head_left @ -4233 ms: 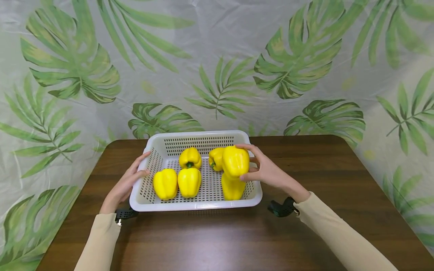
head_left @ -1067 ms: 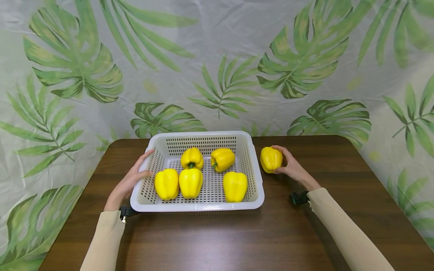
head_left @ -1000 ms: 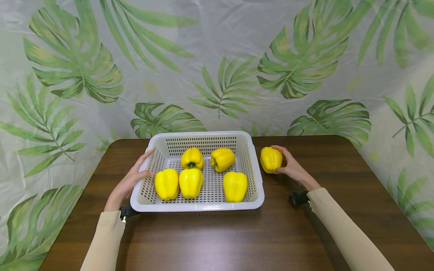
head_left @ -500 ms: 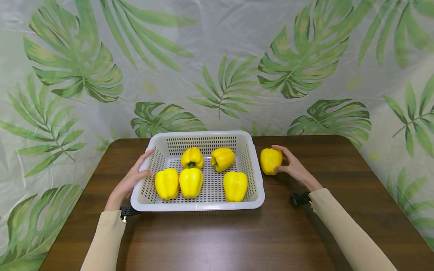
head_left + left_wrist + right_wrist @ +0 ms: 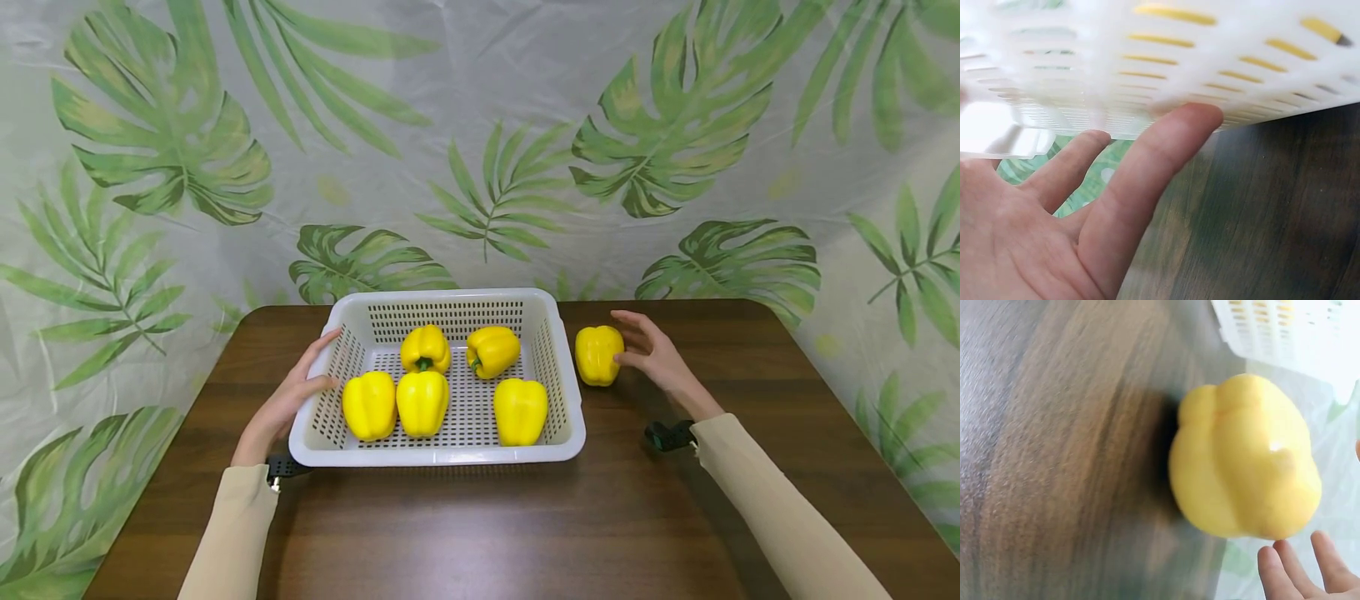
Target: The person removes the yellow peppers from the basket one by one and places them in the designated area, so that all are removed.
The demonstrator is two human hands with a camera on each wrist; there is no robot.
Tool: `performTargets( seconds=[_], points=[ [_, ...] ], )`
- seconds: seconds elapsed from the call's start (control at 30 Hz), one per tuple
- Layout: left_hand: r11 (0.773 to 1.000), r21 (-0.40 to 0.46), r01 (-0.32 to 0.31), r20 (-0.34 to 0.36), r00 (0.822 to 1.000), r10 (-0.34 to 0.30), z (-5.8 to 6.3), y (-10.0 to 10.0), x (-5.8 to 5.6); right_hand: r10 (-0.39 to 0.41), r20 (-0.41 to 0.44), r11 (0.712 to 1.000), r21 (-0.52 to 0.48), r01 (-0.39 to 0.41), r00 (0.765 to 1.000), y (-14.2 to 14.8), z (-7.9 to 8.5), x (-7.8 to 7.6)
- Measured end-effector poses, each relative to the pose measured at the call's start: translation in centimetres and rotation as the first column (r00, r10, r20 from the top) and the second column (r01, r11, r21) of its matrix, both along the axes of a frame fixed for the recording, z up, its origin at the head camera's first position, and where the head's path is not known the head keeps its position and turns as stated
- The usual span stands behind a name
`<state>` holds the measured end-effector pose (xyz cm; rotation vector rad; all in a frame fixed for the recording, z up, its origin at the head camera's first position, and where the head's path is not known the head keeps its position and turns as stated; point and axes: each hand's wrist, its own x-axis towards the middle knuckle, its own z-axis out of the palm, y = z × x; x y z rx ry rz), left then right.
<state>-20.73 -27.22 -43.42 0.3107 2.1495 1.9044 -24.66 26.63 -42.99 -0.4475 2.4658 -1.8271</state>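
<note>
Beside the basket, on its right, a yellow bell pepper [image 5: 598, 356] stands on the table, shown close up as a glossy lobed pepper [image 5: 1244, 459] in the right wrist view. My right hand [image 5: 657, 360] is just right of it, fingers spread and loosely bent, holding nothing; the thumb tip overlaps the pepper's edge in the head view. A white perforated plastic basket [image 5: 435, 457] holds several more yellow peppers [image 5: 369, 406]. My left hand [image 5: 287, 400] rests at the basket's left side, and in the left wrist view its fairly straight thumb [image 5: 1154, 181] lies against the slotted wall.
The brown wooden table [image 5: 480, 533] extends in front of the basket and out to the right. Behind it hangs a pale cloth [image 5: 495, 83] printed with green leaves. Dark straps with cameras [image 5: 670, 436] sit on the wrists.
My right hand lifted a pepper out of the basket's right side and set it on the table to the right. It has since let go and drawn slightly right. The left hand stayed put.
</note>
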Motion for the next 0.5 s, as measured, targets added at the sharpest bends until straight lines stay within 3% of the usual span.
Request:
performTargets(
  seconds=[0.27,0.5],
  points=[
    [1.000,0.004,-0.001,-0.001,1.000,0.001,-0.1,0.0,-0.1,0.005,-0.080,1.000,-0.003,-0.006,0.997,-0.5,1.3,0.6],
    [1.000,0.017,0.003,-0.011,1.000,-0.003,0.0,0.1,0.1,0.053,-0.066,0.998,-0.027,-0.055,0.996,-1.6,2.5,1.4]
  ],
)
